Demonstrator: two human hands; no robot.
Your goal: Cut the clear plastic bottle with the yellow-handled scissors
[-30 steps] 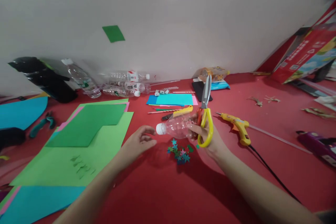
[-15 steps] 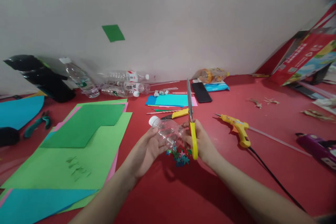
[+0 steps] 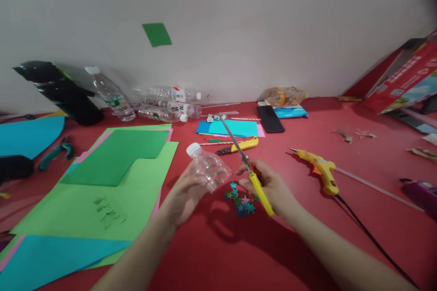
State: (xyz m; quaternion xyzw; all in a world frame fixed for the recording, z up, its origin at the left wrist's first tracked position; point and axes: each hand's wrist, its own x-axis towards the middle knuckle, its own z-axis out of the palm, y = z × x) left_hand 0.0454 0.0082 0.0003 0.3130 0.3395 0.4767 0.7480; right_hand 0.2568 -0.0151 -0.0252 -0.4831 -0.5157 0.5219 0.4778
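My left hand (image 3: 186, 193) is wrapped around the lower part of a small clear plastic bottle (image 3: 209, 169) with a white cap, held tilted up to the left above the red table. My right hand (image 3: 273, 188) grips yellow-handled scissors (image 3: 246, 165), blades closed and pointing up and to the left, just right of the bottle. A small heap of foam stars (image 3: 241, 200) in blue, green and pink lies on the table between and below both hands.
Green, pink and blue paper sheets (image 3: 112, 182) cover the table's left. A yellow glue gun (image 3: 319, 168) with black cord lies right. A yellow utility knife (image 3: 239, 146), phone (image 3: 270, 118), several empty bottles (image 3: 164, 109), pliers (image 3: 56, 152) and a red box (image 3: 406, 79) sit farther back.
The bottle passed from my right hand to my left hand and moved left with its cap tilted up. The scissors swung from upright to leaning left.
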